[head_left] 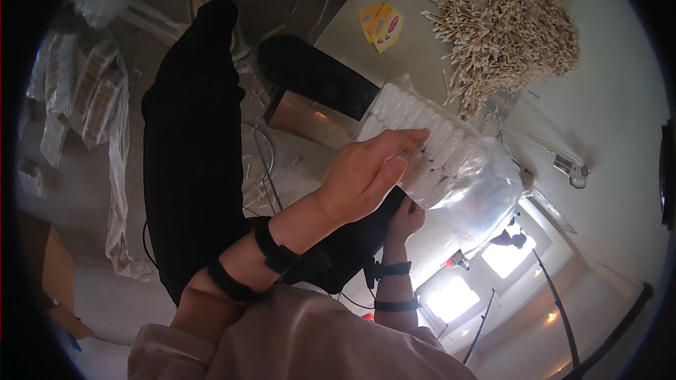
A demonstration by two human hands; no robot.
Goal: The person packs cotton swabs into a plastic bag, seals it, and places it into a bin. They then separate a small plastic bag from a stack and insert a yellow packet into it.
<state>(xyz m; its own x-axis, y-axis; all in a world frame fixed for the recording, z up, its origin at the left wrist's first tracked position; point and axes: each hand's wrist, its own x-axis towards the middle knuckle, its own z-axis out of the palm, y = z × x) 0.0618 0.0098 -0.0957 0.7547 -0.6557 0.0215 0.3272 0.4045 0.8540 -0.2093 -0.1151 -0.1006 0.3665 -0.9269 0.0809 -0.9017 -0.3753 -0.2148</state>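
Observation:
A clear plastic bag point(486, 190) is filled with white bundles of cotton swabs point(429, 134), packed in rows at its upper left end. My left hand point(366, 172) lies against the side of these bundles, fingers stretched out and thumb apart. Below the bag's lower edge is my right hand point(407, 221), its fingers curled in at the plastic; the bag partly hides its grip. The bag's other end is loose, shiny film with few or no bundles in it.
Loose cotton swabs point(517, 35) form a large heap on the pale table point(605, 105). Yellow printed cards point(382, 24) lie beside it, with a metal fixture point(572, 171) farther right. Bagged packs point(84, 88) sit on the floor at left, above a cardboard box point(56, 271).

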